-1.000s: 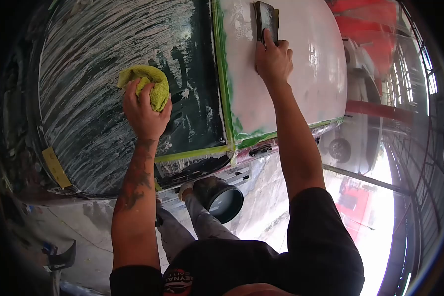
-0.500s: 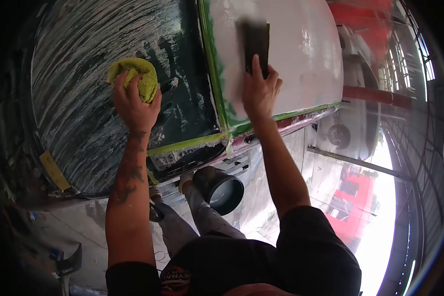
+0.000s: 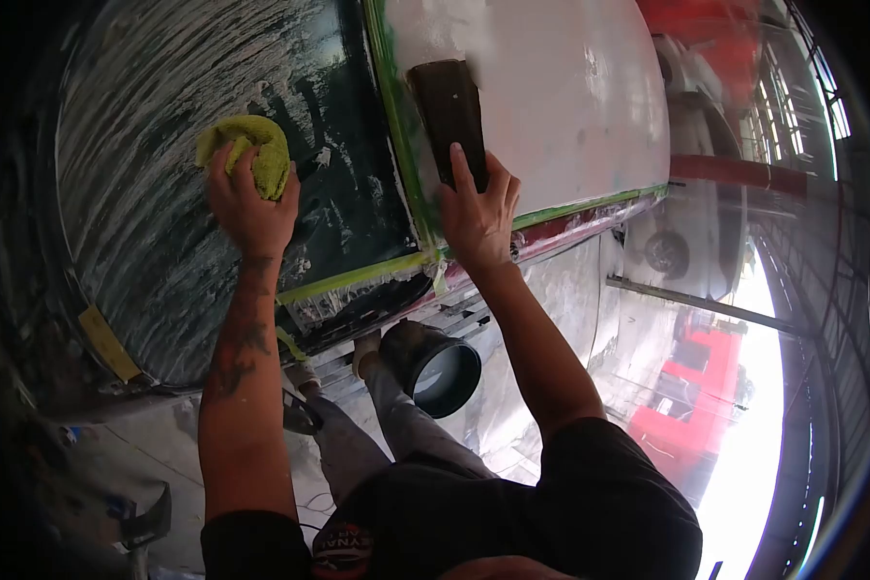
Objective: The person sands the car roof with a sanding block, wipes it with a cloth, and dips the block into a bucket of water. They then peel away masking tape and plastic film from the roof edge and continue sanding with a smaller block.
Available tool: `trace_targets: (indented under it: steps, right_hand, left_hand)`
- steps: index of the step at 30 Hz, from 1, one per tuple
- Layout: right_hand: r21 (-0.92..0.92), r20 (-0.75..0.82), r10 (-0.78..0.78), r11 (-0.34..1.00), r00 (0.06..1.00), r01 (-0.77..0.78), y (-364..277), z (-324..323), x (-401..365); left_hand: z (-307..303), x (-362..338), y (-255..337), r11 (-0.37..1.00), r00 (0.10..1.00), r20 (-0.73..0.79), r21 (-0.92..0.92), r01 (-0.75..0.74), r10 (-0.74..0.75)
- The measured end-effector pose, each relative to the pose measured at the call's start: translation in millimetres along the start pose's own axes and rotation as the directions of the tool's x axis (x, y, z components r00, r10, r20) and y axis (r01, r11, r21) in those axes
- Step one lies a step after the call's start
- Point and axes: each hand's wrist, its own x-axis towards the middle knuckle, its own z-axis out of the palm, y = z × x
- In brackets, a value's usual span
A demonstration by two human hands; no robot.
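Observation:
My left hand point(image 3: 251, 215) is closed on a crumpled yellow-green cloth point(image 3: 273, 155), which rests against dark glass point(image 3: 164, 213) streaked with pale residue. In my right hand point(image 3: 480, 215) is a long dark sanding block point(image 3: 449, 108), lying on a whitish car panel point(image 3: 570, 106). My fingers stretch along the block's near end. The block's left edge is close to the green masking tape point(image 3: 389, 116) that runs between the glass and the panel. The underside of the block is hidden.
A black bucket point(image 3: 471, 387) with cloudy liquid stands on the floor near my feet. Along the glass's lower left edge is a yellowish strip point(image 3: 108, 344). Another light-coloured vehicle point(image 3: 681, 242) is at the right, with a metal bar point(image 3: 701, 304) beside it.
My right hand has moved the sanding block left and slightly down across the panel, nearer the tape. My left hand stays on the cloth at nearly the same spot, while the view shifts slightly.

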Motion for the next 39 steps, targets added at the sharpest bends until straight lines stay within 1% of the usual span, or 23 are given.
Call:
trace_targets:
  steps: [2,4,5,7,8,11,13,15,18,19,20,22,23,24,25,27,29,31,32,33,35,37,39]
  right_hand:
    - [-0.019,-0.055,-0.035,0.999,0.998,0.034,38.6,3.9,31.3]
    - [-0.142,-0.070,0.210,0.966,0.975,-0.218,96.9,8.5,78.3]
    - [-0.141,-0.003,0.389,0.912,0.921,-0.386,112.7,5.8,96.2]
    - [-0.158,-0.051,0.337,0.927,0.940,-0.341,102.6,12.7,83.4]
    - [-0.128,-0.037,0.300,0.944,0.953,-0.303,70.3,4.7,66.0]
    - [-0.026,0.057,0.071,0.997,0.996,-0.069,-7.2,-12.5,4.3]
    - [0.044,0.058,-0.059,0.997,0.997,0.056,11.3,-13.6,3.9]
    - [-0.012,-0.009,-0.037,0.999,0.999,0.037,59.8,-1.9,30.3]
    - [-0.079,-0.076,0.358,0.928,0.931,-0.363,171.8,14.9,87.2]
    - [-0.088,-0.078,0.443,0.889,0.893,-0.449,178.3,10.0,98.2]
    - [-0.054,-0.098,0.448,0.889,0.888,-0.455,169.9,14.4,88.9]
    - [0.040,-0.161,0.208,0.978,0.965,-0.204,112.9,10.5,51.6]
    - [0.052,-0.144,0.075,0.996,0.987,-0.068,80.4,2.2,33.7]
    - [0.073,-0.055,0.018,0.997,0.998,-0.014,46.9,-7.9,17.2]
    - [0.096,-0.014,-0.093,0.991,0.996,0.094,38.8,-11.8,8.4]
    - [0.085,-0.008,-0.134,0.987,0.991,0.134,68.7,-10.2,18.6]
    - [0.003,-0.150,-0.052,0.999,0.987,0.053,130.1,-0.4,48.2]
    - [-0.056,-0.170,0.228,0.969,0.959,-0.240,212.6,13.6,72.6]
    - [-0.031,-0.140,0.422,0.902,0.896,-0.430,222.0,10.8,78.3]
    - [-0.027,-0.143,0.415,0.906,0.898,-0.423,210.9,10.8,77.2]
    - [0.025,-0.179,0.193,0.981,0.965,-0.192,158.0,7.0,51.0]
    - [0.072,-0.085,0.006,0.997,0.996,0.000,77.6,-4.8,19.7]
    - [0.147,0.066,-0.203,0.970,0.977,0.191,51.5,-14.8,5.5]
  left_hand:
    - [2.1,-0.2,-2.8,0.998,1.000,-0.012,-0.062,0.009,-0.010]
    - [1.9,1.1,-3.0,0.999,1.000,-0.019,-0.051,-0.008,0.007]
    - [1.8,1.5,-1.8,0.999,0.999,-0.034,-0.043,-0.025,0.023]
    - [1.2,1.0,-0.9,0.999,1.000,-0.026,-0.036,-0.003,0.002]
    - [1.0,2.0,0.1,1.000,1.000,-0.019,-0.026,0.014,-0.014]
    - [-1.8,1.3,0.7,0.999,0.999,0.031,-0.002,0.032,-0.032]
    - [-2.6,-1.1,1.4,0.999,0.998,0.045,-0.009,0.034,-0.033]
    - [-0.2,-0.5,-1.9,0.999,0.999,0.030,-0.035,0.020,-0.019]
    - [1.5,-0.9,-2.5,0.999,1.000,0.026,-0.036,0.014,-0.013]
    - [1.1,-0.7,-1.3,1.000,1.000,0.017,-0.026,0.011,-0.010]
    - [0.3,0.8,0.6,0.999,1.000,0.010,-0.033,0.005,-0.005]
    - [-1.2,0.8,-0.4,1.000,1.000,0.008,-0.012,-0.001,0.001]
    - [0.2,0.7,-0.8,1.000,1.000,0.015,0.006,-0.012,0.012]
    - [0.5,-0.1,-2.7,1.000,0.999,0.020,0.001,-0.026,0.026]
    - [1.3,-0.1,-4.5,1.000,1.000,0.025,-0.010,0.009,-0.009]
    - [5.3,-3.7,-5.2,0.999,0.998,0.050,-0.026,0.039,-0.038]
    - [4.6,-2.8,-6.6,0.999,1.000,0.024,-0.036,0.020,-0.020]
    - [1.7,-1.9,-3.0,1.000,1.000,0.029,0.001,-0.004,0.004]
    - [0.3,-1.6,-2.0,1.000,1.000,0.030,0.008,-0.003,0.003]
    - [-0.1,1.2,-1.3,1.000,1.000,0.021,0.017,-0.001,0.000]
    - [-0.4,1.8,-0.5,1.000,1.000,0.020,0.025,0.008,-0.009]
    - [0.1,0.4,0.3,1.000,1.000,0.030,0.028,0.002,-0.002]
    - [1.6,0.5,0.3,1.000,0.999,0.025,-0.013,0.020,-0.020]
